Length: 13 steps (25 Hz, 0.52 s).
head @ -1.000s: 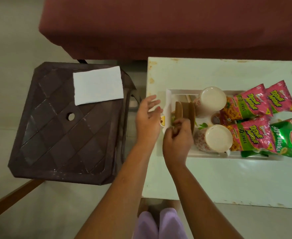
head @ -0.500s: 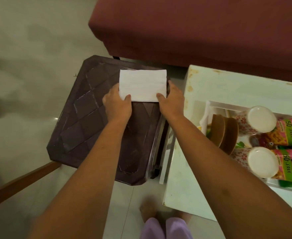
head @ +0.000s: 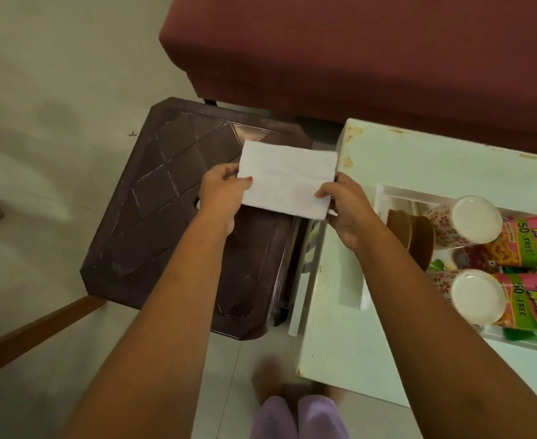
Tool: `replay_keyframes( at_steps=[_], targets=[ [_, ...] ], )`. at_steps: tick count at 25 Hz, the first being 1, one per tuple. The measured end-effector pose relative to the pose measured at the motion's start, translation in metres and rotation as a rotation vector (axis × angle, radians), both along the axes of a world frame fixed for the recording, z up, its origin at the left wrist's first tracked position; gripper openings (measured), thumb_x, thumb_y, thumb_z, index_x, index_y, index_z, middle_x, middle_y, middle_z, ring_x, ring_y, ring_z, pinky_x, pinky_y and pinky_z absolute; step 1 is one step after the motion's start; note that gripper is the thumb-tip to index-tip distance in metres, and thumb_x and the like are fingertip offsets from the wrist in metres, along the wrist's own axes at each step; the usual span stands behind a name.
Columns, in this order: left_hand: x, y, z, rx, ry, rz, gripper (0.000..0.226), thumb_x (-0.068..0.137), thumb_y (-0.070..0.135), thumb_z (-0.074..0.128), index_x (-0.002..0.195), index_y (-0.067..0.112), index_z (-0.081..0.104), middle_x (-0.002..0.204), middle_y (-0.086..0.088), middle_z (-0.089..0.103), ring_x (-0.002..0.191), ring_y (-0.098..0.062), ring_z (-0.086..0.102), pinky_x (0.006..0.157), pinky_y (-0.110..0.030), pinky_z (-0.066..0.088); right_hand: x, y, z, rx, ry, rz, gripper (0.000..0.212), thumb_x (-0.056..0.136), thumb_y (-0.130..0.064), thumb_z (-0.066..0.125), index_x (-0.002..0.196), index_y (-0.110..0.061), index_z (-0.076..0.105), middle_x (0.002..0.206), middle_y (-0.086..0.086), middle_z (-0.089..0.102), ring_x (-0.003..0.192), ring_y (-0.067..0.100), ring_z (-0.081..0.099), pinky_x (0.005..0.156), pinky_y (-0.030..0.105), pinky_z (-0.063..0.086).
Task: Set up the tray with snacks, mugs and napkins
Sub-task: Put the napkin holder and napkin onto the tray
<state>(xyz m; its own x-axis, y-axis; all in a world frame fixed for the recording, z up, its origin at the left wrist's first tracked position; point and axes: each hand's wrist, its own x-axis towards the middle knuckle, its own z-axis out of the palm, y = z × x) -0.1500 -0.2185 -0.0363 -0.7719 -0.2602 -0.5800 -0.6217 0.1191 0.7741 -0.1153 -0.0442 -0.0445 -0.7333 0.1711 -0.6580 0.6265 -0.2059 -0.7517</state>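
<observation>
A folded white napkin [head: 287, 179] is held above the right side of a dark brown plastic stool [head: 165, 210]. My left hand [head: 224, 193] grips its left edge and my right hand [head: 346, 205] grips its lower right corner. On the white table [head: 333, 312] at the right lies a white tray [head: 384, 193]. It holds two floral mugs [head: 470, 221] [head: 473, 296] lying on their sides, brown coasters [head: 410, 232] standing on edge, and pink snack packets [head: 533, 239]. The tray's right part is cut off by the frame.
A maroon sofa [head: 356, 52] runs along the back, behind stool and table. A wooden bar [head: 32, 337] crosses the floor at lower left. My foot and lilac trouser legs [head: 295, 416] are at the bottom, beside the table's near corner.
Both hands left the tray, reached left to the napkin on the stool, took hold of it and have lifted it toward the table.
</observation>
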Motion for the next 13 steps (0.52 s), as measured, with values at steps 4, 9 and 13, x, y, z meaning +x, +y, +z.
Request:
replay_keyframes(
  at_steps=[4, 9, 13],
  targets=[
    [0.013, 0.024, 0.012, 0.228, 0.046, -0.057, 0.021, 0.088, 0.006, 0.058, 0.104, 0.018, 0.065, 0.109, -0.002, 0.067, 0.102, -0.019, 0.063, 0.071, -0.03, 0.057, 0.029, 0.032, 0.009, -0.209, -0.018, 0.015, 0.024, 0.079, -0.023, 0.07, 0.101, -0.027, 0.061, 0.102, -0.001, 0.066, 0.1, 0.021, 0.062, 0.082, 0.037, 0.056],
    [0.04, 0.077, 0.022, 0.549, 0.079, 0.136, 0.043, 0.081, 0.002, 0.065, 0.121, 0.017, 0.055, 0.117, -0.005, 0.064, 0.104, -0.021, 0.064, 0.08, -0.037, 0.059, 0.062, 0.056, 0.013, -0.065, 0.068, -0.16, 0.039, 0.084, -0.013, 0.067, 0.117, -0.028, 0.053, 0.115, -0.001, 0.062, 0.101, 0.018, 0.061, 0.067, 0.033, 0.059],
    [0.088, 0.141, 0.017, 0.467, -0.04, -0.1, 0.046, 0.086, 0.003, 0.06, 0.129, 0.015, 0.05, 0.119, -0.005, 0.066, 0.098, -0.015, 0.065, 0.079, -0.035, 0.059, 0.108, 0.071, 0.007, -0.011, 0.122, -0.474, 0.041, 0.084, -0.006, 0.062, 0.123, -0.018, 0.053, 0.116, 0.007, 0.064, 0.103, 0.027, 0.064, 0.075, 0.043, 0.059]
  ],
)
